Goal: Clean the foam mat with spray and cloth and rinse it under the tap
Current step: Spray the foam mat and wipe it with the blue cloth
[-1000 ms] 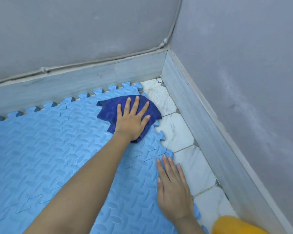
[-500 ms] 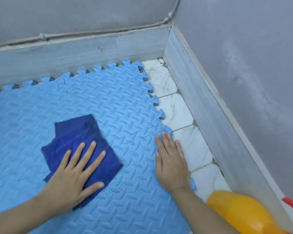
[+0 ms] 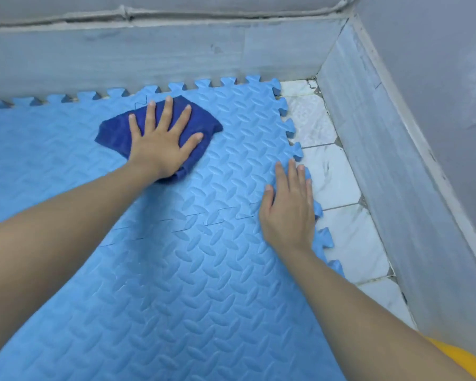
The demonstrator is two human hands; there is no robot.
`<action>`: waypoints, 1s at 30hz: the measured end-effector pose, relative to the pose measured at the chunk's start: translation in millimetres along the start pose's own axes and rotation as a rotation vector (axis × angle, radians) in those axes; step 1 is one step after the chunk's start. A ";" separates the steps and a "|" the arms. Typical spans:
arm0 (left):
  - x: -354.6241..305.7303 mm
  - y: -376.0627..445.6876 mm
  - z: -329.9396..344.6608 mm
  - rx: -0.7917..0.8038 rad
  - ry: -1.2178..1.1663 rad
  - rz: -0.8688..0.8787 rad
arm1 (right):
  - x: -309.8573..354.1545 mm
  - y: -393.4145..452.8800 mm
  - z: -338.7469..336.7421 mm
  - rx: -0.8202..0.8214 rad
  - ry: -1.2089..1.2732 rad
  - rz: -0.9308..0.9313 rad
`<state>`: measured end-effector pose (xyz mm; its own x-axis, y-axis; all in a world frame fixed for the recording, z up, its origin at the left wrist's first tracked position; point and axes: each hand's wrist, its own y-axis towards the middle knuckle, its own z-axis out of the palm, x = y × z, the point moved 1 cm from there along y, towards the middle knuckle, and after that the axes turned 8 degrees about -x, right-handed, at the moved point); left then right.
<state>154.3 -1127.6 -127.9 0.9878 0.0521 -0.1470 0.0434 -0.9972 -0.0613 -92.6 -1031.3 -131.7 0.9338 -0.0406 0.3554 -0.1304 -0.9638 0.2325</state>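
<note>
- Wiping underway: left hand [image 3: 160,149], fingers spread, presses the dark blue cloth [image 3: 204,122] onto the blue foam mat [image 3: 193,284] near its far edge.
- Right hand [image 3: 289,210], fingers together, rests flat on the mat's right edge.
- Rinsing under a tap seems not yet done.

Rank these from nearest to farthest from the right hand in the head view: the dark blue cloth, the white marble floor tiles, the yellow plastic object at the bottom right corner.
From the right hand, resting flat on the blue foam mat's right edge:
1. White marble floor tiles: just right of the fingers, beside the mat edge.
2. Dark blue cloth: up and left, under the left hand.
3. Yellow plastic object: bottom right corner, behind the forearm.
</note>
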 end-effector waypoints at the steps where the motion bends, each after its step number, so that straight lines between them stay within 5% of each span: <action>1: 24.0 -6.6 -3.4 0.015 0.019 -0.011 | 0.2 0.5 -0.6 0.000 -0.005 -0.002; 7: 95.6 -154.1 -18.4 0.091 0.105 0.173 | 2.7 -0.1 1.0 0.001 -0.045 -0.005; 10: 50.3 -201.1 -1.0 0.067 0.055 0.332 | 6.4 1.1 1.4 0.005 -0.076 0.002; 14: -32.7 -167.0 15.2 -0.028 -0.047 0.512 | 6.4 2.2 1.9 0.002 -0.072 -0.016; 18: -45.5 -96.9 15.1 -0.040 -0.074 0.378 | 3.1 2.9 1.5 0.016 -0.047 -0.020; 23: 46.8 -52.7 1.1 -0.041 -0.037 0.118 | 1.3 2.7 0.0 0.011 -0.046 -0.027; 27: 142.0 -75.2 -9.6 0.017 -0.055 -0.130 | 1.5 0.6 -1.1 0.006 -0.054 -0.032; 30: 148.6 -149.6 -14.2 -0.009 0.006 -0.034 | 3.1 0.2 -0.4 0.007 -0.083 -0.047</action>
<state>296.7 -971.5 -126.6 0.9866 0.0857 -0.1388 0.0784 -0.9953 -0.0572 -89.8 -1031.5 -130.2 0.9633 -0.0165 0.2679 -0.0835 -0.9670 0.2408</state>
